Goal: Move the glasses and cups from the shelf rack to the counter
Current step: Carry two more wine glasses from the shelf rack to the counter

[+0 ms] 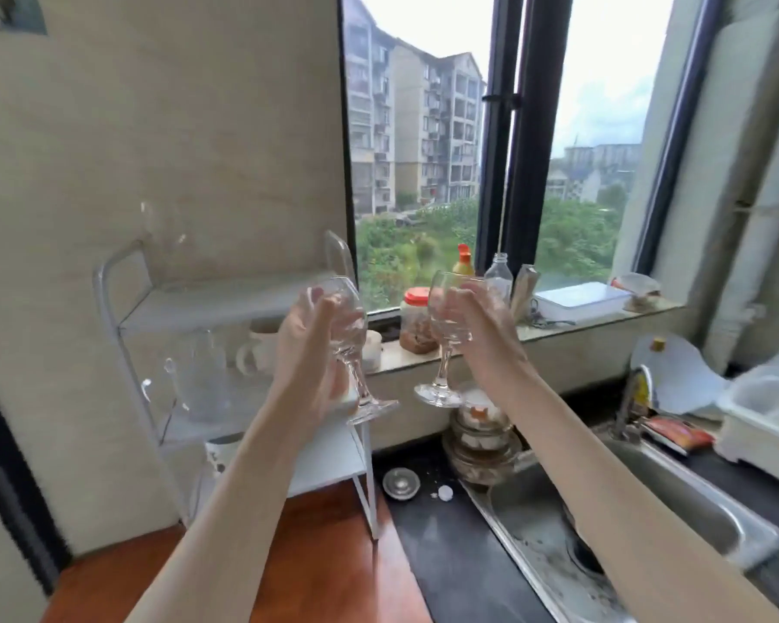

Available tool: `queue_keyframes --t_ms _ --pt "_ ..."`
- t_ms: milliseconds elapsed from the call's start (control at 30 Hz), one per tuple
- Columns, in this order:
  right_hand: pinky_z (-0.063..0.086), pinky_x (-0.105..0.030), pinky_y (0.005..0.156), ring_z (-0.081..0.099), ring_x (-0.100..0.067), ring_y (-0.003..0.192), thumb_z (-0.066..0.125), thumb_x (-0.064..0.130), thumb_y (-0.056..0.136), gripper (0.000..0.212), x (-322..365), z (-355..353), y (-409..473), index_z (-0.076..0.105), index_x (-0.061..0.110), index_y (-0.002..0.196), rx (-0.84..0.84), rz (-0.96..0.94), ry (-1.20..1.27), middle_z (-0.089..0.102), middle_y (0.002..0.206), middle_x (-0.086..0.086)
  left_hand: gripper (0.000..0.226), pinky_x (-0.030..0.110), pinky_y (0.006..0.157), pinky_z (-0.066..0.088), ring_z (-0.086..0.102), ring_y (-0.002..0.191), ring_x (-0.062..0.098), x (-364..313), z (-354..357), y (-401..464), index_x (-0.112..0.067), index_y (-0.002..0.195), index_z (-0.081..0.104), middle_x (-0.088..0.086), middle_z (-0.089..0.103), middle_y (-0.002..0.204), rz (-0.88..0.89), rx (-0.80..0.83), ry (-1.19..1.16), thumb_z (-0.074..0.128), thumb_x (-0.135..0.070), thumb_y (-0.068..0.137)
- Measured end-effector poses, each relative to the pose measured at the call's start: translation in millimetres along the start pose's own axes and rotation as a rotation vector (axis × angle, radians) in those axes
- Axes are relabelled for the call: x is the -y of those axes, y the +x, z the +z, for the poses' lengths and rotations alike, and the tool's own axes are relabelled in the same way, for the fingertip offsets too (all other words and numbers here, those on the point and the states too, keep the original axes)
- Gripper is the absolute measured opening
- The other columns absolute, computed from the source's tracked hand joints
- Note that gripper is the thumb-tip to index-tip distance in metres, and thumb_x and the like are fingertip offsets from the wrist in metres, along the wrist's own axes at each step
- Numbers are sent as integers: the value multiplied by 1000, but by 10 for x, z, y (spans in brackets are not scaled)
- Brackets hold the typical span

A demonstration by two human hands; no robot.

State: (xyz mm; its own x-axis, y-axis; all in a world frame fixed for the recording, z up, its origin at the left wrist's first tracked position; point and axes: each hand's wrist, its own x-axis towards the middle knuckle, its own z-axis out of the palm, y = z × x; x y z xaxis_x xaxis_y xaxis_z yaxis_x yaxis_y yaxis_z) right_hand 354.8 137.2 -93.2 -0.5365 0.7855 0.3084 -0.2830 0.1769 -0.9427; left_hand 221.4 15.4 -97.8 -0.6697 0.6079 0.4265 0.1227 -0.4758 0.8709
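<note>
I hold two clear stemmed wine glasses in the air in front of the white shelf rack (122,317). My left hand (306,353) is shut on the bowl of the left wine glass (356,348), which tilts with its foot to the right. My right hand (477,335) is shut on the right wine glass (446,326), held upright. On the rack's middle shelf stand a clear glass pitcher (199,375) and a white mug (257,353). Another cup (221,451) shows on the lowest shelf. The wooden counter (324,555) lies below my arms.
A steel sink (558,523) sits at the right, with stacked pots (482,442) at its far corner. Jars and bottles (417,326) line the window sill. A small metal lid (401,483) lies on the dark counter. A white basin (765,424) stands far right.
</note>
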Motion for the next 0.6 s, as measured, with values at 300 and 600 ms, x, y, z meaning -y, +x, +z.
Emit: queue_keyframes --t_ms 300,600 --pt "45 -42 81 58 -20 83 60 31 67 45 -332 -1877 -1700 49 18 109 -372 160 25 60 88 -4 28 28 61 48 62 63 9 878 1522 -1443 -3 117 51 -5 65 72 -368 259 -245 53 -10 90" --pt "50 -25 65 63 -3 72 58 19 82 34 14 -4065 -3462 48 14 115 -674 156 -20 60 91 0 14 34 66 41 56 68 14 1213 3686 -3040 -21 82 65 -1 63 74 -523 693 -171 58 -31 88"
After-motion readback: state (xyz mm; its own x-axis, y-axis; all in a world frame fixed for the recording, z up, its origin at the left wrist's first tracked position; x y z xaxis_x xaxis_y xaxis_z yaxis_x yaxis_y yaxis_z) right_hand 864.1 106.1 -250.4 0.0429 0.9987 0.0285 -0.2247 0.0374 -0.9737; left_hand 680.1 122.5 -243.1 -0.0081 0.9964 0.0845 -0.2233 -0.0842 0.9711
